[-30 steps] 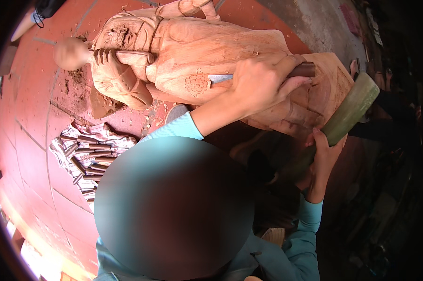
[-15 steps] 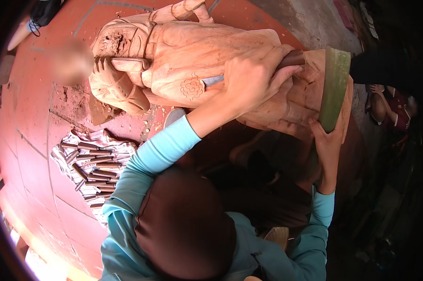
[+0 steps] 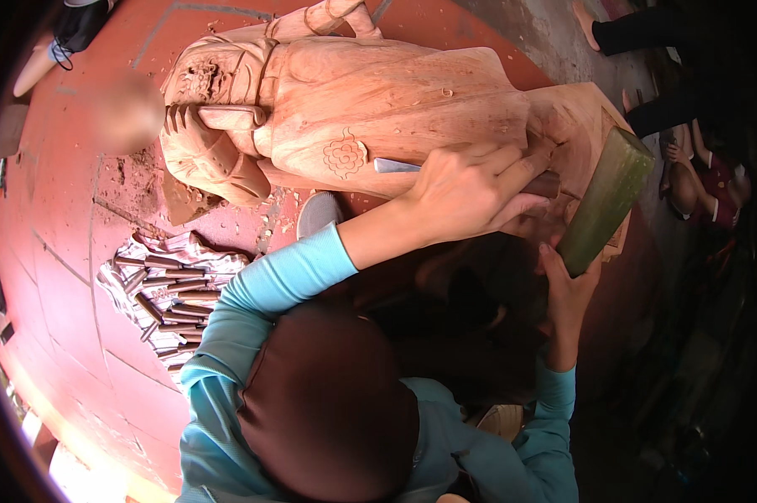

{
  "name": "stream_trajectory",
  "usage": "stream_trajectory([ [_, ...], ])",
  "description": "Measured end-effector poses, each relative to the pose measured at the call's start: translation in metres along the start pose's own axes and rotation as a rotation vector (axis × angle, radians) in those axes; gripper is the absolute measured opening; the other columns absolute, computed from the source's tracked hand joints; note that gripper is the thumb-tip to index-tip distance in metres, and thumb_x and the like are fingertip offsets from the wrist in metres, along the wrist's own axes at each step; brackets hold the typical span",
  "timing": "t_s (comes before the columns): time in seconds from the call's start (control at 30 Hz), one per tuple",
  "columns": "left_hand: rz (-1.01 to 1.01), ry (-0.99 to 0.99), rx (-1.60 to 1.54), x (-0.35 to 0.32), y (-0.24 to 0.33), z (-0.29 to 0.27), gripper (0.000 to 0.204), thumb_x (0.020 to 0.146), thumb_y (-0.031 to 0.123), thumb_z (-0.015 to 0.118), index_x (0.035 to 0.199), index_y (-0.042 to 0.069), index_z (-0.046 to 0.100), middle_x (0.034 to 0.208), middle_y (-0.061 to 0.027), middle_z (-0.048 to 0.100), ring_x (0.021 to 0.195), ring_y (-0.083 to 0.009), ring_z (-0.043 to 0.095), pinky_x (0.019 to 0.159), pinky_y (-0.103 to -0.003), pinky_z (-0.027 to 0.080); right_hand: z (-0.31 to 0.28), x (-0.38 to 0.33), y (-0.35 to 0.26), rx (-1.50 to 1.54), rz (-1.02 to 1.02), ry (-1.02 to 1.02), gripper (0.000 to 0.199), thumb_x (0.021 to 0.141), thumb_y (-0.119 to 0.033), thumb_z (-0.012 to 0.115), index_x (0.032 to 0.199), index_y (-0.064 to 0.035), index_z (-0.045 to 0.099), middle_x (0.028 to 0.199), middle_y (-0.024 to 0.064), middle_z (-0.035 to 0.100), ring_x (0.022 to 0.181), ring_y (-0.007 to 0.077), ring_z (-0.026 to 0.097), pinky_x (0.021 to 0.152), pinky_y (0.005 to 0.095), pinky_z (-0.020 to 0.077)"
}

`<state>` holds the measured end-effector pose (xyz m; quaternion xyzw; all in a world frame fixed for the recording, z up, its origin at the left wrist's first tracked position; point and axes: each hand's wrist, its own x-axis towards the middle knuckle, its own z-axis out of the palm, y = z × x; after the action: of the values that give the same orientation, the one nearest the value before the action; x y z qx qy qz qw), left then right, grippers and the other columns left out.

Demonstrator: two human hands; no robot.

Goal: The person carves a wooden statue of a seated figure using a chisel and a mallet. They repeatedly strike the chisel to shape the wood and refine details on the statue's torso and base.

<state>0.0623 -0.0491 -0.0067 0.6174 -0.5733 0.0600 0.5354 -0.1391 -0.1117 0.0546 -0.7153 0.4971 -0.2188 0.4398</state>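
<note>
A large wooden carved figure (image 3: 378, 92) lies across the top middle, its head toward the left, with a swirling cloud-like motif (image 3: 345, 153) cut into its robe. My left hand (image 3: 466, 189) is closed around the dark brown handle of a chisel (image 3: 398, 166). The chisel's flat metal blade points left, just right of the motif; whether it touches the wood I cannot tell. My right hand (image 3: 569, 289) grips a thick green mallet (image 3: 606, 201), tilted up and to the right. The mallet stands apart from the chisel's handle end.
Several brown-handled tools (image 3: 177, 302) lie on a striped cloth (image 3: 131, 251) at the left. Wood chips litter the red floor (image 3: 59, 302). A grey shoe (image 3: 319, 214) is below the figure. Another person's dark-trousered leg (image 3: 647, 33) and a person in red (image 3: 714, 180) are at the right.
My left hand and the chisel have moved down toward the figure's near edge and slightly right. The mallet has come down and tilted rightward, away from the chisel's handle.
</note>
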Motion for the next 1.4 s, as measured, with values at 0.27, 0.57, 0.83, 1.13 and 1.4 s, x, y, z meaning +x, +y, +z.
stream_trajectory([
  [0.27, 0.138, -0.087, -0.05, -0.012, 0.002, -0.01, 0.041, 0.077, 0.04, 0.073, 0.108, 0.012, 0.068, 0.069, 0.001, 0.053, 0.059, -0.0161, 0.057, 0.047, -0.029, 0.045, 0.015, -0.03, 0.033, 0.146, -0.082, 0.145, 0.03, 0.085, 0.006, 0.064, 0.109, 0.0002, 0.047, 0.086, 0.0076, 0.057, 0.068, 0.0123, 0.056, 0.062, 0.0263, 0.0502],
  [0.57, 0.218, -0.109, -0.052, -0.017, -0.001, -0.011, 0.037, 0.08, 0.042, 0.07, 0.1, 0.011, 0.068, 0.07, 0.0018, 0.053, 0.062, -0.014, 0.057, 0.044, -0.027, 0.044, 0.054, -0.057, 0.075, 0.42, -0.007, 0.324, 0.047, 0.083, 0.004, 0.066, 0.124, 0.0028, 0.044, 0.086, 0.0048, 0.055, 0.07, 0.0106, 0.054, 0.069, 0.0246, 0.0491],
  [0.83, 0.215, -0.129, -0.061, -0.025, -0.004, -0.008, 0.038, 0.08, 0.043, 0.07, 0.1, 0.011, 0.068, 0.07, 0.0014, 0.053, 0.061, -0.0141, 0.057, 0.044, -0.028, 0.044, 0.06, -0.075, 0.084, 0.484, 0.14, 0.3, 0.041, 0.08, 0.006, 0.067, 0.115, -0.0004, 0.046, 0.088, 0.0031, 0.053, 0.074, 0.0108, 0.052, 0.068, 0.0257, 0.0478],
  [1.13, 0.233, -0.143, -0.099, -0.024, -0.004, -0.014, 0.038, 0.076, 0.038, 0.075, 0.102, 0.011, 0.068, 0.068, 0.0017, 0.055, 0.057, -0.0147, 0.057, 0.046, -0.028, 0.044, 0.067, -0.083, 0.09, 0.508, 0.116, 0.295, 0.034, 0.083, 0.003, 0.066, 0.111, 0.0, 0.047, 0.086, 0.004, 0.055, 0.082, 0.0104, 0.054, 0.072, 0.0248, 0.0475],
  [1.4, 0.28, -0.188, -0.078, -0.029, -0.006, -0.018, 0.037, 0.08, 0.042, 0.07, 0.1, 0.01, 0.068, 0.072, 0.0013, 0.056, 0.062, -0.0149, 0.058, 0.044, -0.028, 0.044, 0.071, -0.096, 0.118, -0.004, 0.001, 0.182, 0.041, 0.083, -0.005, 0.069, 0.118, 0.0008, 0.047, 0.09, 0.0057, 0.058, 0.08, 0.0127, 0.056, 0.075, 0.0295, 0.0477],
])
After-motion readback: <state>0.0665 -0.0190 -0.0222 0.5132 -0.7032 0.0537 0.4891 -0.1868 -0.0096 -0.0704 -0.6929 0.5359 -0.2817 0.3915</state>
